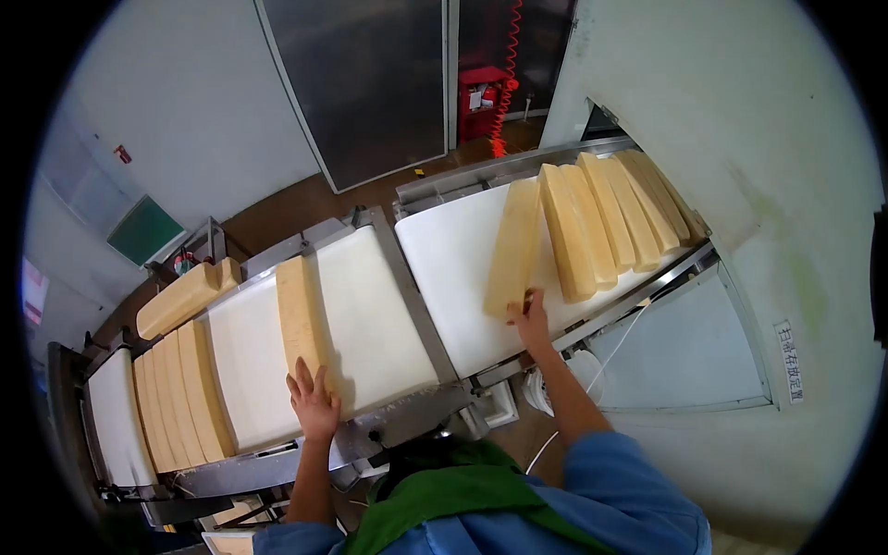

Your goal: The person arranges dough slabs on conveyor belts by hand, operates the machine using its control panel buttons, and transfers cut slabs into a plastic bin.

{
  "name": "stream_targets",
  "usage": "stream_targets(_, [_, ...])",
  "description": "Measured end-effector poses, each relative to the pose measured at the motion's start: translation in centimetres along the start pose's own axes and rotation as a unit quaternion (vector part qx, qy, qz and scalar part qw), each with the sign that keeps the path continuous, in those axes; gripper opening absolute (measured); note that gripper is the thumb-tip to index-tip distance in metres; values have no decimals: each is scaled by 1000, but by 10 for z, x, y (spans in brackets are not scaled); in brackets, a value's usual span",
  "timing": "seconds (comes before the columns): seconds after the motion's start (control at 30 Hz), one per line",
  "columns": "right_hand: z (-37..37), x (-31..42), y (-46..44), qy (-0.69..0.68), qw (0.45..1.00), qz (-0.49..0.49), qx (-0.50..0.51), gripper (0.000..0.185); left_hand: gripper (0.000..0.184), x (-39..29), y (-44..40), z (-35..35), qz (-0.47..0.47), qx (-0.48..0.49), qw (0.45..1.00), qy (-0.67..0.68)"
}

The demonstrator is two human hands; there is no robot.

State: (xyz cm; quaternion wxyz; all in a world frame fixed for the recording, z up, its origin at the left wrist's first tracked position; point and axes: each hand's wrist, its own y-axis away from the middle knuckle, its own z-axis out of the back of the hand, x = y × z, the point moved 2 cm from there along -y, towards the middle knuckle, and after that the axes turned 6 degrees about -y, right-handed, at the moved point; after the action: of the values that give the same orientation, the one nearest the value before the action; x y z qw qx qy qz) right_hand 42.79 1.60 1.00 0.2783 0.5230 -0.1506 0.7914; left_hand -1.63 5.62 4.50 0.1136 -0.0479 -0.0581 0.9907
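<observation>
A long pale-yellow block (301, 310) lies across the left white belt (361, 314). My left hand (314, 398) rests on its near end with the fingers spread. On the right white belt (444, 268), my right hand (529, 319) has its fingers closed on the near end of another block (514, 245), which looks blurred. Right of that block, several similar blocks (566, 231) stand side by side. At the left end of the left belt, several more blocks (190, 388) lie close together.
Behind the left row, more blocks (185, 301) rest along the belt's far edge. A metal frame (416, 296) separates the two belts. A red coiled hose (504, 102) hangs at the back. A pale wall (758, 185) stands at the right, and a white cable (624, 338) runs below the right belt.
</observation>
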Motion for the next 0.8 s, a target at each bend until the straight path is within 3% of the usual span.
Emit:
stream_targets(0.03, [-4, -6, 3, -77, 989, -84, 98, 53, 61, 1, 0, 2, 13, 10, 1000, -3])
stream_targets(0.07, [5, -4, 0, -76, 989, -83, 101, 53, 61, 0, 1, 2, 28, 22, 999, -5])
stream_targets(0.1, [27, 4, -1, 102, 991, 91, -12, 54, 61, -1, 3, -1, 31, 25, 999, -5])
stream_targets(0.13, [45, 15, 2, 270, 919, 259, -124, 54, 62, -2, 4, -4, 38, 16, 999, -32])
stream_targets(0.2, [73, 39, -19, 362, 881, 209, -220, 58, 62, -6, 0, -11, 42, 10, 997, -63])
stream_targets(0.27, [75, 18, -28, 357, 904, 149, -180, 60, 61, -34, -12, -18, -19, -50, 998, 43])
stream_targets(0.33, [72, 9, -34, 350, 921, 96, -144, 63, 61, -86, -29, -6, -71, -37, 992, 96])
stream_targets(0.43, [53, -4, -14, 118, 990, 71, -26, 63, 62, -157, -48, -20, -131, -17, 969, 211])
stream_targets(0.47, [57, -16, -17, 120, 990, 71, -24, 63, 64, -179, -55, -20, -152, -8, 962, 227])
stream_targets(0.53, [75, -42, -30, 250, 947, 201, -15, 65, 67, -216, -64, -20, -167, 9, 962, 215])
stream_targets(0.57, [83, -35, -39, 378, 896, 197, -125, 66, 70, -229, -69, -21, -183, 24, 962, 200])
stream_targets(0.6, [86, -20, -49, 379, 896, 199, -119, 66, 70, -235, -73, -20, -177, 26, 963, 201])
stream_targets(0.67, [96, 3, -63, 424, 893, 46, -144, 67, 77, -241, -75, -20, -170, 80, 975, 117])
stream_targets(0.7, [96, 5, -63, 425, 893, 46, -140, 67, 78, -237, -75, -27, -169, 44, 975, 136])
stream_targets(0.8, [94, -6, -69, 451, 884, 12, -120, 70, 72, -223, -73, -31, -121, 72, 973, 184])
